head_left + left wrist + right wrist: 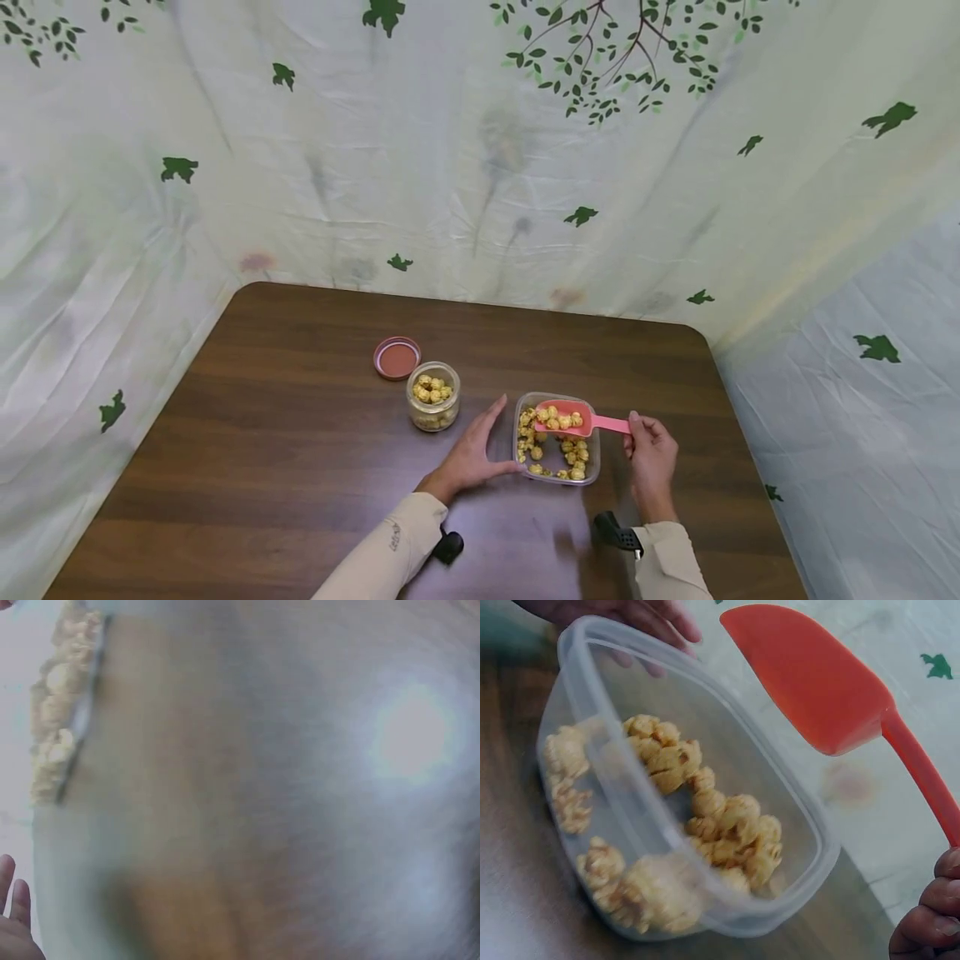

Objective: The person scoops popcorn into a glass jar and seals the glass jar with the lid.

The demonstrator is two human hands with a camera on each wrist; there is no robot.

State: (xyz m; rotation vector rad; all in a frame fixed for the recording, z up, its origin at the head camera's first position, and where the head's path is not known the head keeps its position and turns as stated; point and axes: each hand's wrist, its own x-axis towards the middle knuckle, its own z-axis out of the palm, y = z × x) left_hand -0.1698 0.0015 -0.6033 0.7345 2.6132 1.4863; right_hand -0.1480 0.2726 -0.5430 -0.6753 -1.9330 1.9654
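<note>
I judge scooping step in hand. Right hand (652, 457) grips red scoop (817, 682) bearing popcorn (562, 421) over plastic container (553, 454), nearer table's (315, 433) right edge than left. Left hand (474, 450) spread, gripping nothing; thumb seems against container, wrist view blurred. Next move calls for level scoop.
</note>
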